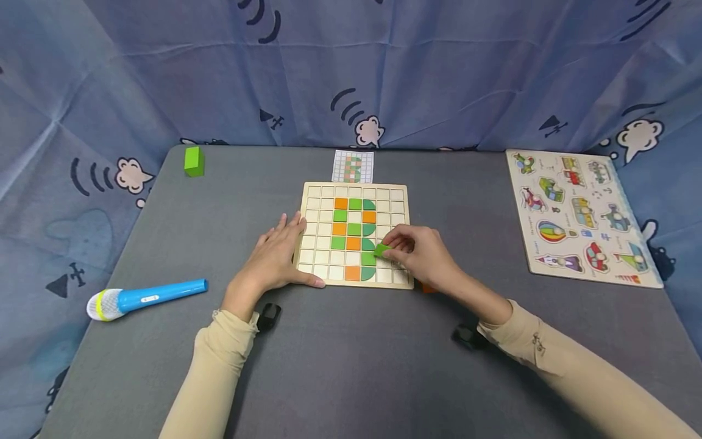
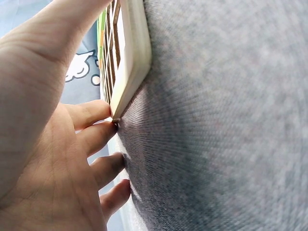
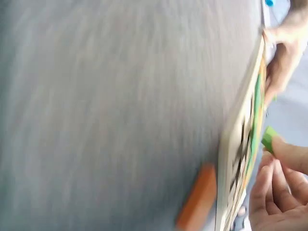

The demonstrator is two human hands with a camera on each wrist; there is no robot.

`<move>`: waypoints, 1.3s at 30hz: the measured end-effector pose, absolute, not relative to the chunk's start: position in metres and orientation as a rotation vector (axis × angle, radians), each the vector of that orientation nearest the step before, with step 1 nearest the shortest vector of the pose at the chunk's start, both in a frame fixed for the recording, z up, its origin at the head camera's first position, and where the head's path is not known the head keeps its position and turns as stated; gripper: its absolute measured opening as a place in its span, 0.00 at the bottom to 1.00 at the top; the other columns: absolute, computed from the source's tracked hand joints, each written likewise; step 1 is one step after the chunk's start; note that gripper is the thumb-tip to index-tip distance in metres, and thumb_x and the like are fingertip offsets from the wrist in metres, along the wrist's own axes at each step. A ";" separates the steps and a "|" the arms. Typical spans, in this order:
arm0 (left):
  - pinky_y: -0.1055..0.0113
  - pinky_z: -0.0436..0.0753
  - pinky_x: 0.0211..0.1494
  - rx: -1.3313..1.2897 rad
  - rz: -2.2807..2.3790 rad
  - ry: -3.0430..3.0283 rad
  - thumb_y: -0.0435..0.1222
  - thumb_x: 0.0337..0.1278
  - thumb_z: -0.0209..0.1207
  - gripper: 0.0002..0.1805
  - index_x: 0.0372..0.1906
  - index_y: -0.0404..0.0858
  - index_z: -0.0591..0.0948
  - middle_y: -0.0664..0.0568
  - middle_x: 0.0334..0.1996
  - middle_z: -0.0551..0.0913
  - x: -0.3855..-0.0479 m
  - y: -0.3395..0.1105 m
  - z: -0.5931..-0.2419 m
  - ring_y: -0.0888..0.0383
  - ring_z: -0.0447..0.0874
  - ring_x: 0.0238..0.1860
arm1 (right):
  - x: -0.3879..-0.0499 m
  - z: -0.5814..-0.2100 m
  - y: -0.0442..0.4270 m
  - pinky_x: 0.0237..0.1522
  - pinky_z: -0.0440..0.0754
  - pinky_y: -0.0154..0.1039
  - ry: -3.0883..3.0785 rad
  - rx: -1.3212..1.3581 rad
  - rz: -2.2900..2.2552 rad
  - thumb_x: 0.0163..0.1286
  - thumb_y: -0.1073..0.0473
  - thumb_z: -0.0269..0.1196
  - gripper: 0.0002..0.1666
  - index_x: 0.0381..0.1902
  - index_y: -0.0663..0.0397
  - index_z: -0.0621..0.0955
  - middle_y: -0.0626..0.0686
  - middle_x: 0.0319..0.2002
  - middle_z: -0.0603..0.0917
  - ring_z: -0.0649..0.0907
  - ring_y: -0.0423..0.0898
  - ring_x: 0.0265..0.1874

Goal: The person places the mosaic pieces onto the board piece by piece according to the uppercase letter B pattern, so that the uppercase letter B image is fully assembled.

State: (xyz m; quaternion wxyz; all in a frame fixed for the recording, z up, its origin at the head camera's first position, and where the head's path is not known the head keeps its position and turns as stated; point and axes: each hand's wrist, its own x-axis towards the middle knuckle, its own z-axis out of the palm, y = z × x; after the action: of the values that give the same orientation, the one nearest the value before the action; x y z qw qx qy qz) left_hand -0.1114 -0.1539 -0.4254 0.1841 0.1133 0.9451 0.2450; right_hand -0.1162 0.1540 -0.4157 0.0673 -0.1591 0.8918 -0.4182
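Note:
A wooden grid board (image 1: 395, 194) lies on the grey table. Orange and green squares and rounded green pieces fill part of its middle columns. My left hand (image 1: 272, 259) spreads over the board's left side, with the fingers at the left edge and the thumb by the front corner. Fingertips of that hand (image 2: 62, 159) touch the board's edge (image 2: 137, 53) in the left wrist view. Between thumb and fingers, my right hand (image 1: 425, 253) pinches a small green block (image 1: 382, 249) over the right part of the board. In the right wrist view the green block (image 3: 269, 138) is tilted.
An orange block (image 3: 198, 199) lies beside the board's right front corner. Behind the board is a pattern card (image 1: 338, 174). A green block (image 1: 194, 161) stands at the back left, and a blue toy microphone (image 1: 159, 295) lies at left. A picture puzzle board (image 1: 595, 273) lies at right.

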 end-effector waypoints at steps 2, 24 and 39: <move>0.40 0.46 0.87 0.320 0.687 2.665 0.62 0.37 0.83 0.79 0.88 0.38 0.47 0.48 0.88 0.40 -0.112 -0.154 -0.425 0.45 0.32 0.89 | -0.114 -0.418 0.144 0.32 0.80 0.32 2.654 -0.510 -1.279 0.65 0.65 0.77 0.07 0.40 0.57 0.90 0.52 0.32 0.90 0.84 0.43 0.28; 0.38 0.46 0.87 0.321 0.690 2.676 0.63 0.38 0.82 0.77 0.87 0.37 0.49 0.46 0.88 0.43 -0.114 -0.155 -0.427 0.43 0.34 0.89 | -0.108 -0.430 0.084 0.41 0.80 0.37 2.654 -0.724 -1.144 0.63 0.59 0.79 0.04 0.34 0.51 0.91 0.46 0.32 0.88 0.80 0.42 0.36; 0.38 0.47 0.86 0.318 0.678 2.676 0.63 0.37 0.83 0.78 0.87 0.37 0.49 0.47 0.88 0.42 -0.112 -0.153 -0.425 0.43 0.34 0.89 | -0.101 -0.426 0.086 0.36 0.78 0.36 2.762 -0.767 -0.954 0.64 0.57 0.79 0.06 0.38 0.51 0.96 0.44 0.36 0.88 0.77 0.42 0.37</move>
State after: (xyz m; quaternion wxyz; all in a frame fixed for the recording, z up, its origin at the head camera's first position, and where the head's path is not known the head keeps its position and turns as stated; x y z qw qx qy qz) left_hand -0.1117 -0.1530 -0.4249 0.1804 0.1124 0.9473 0.2399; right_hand -0.1007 0.0862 -0.4259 0.0602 -0.2534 0.9126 -0.3152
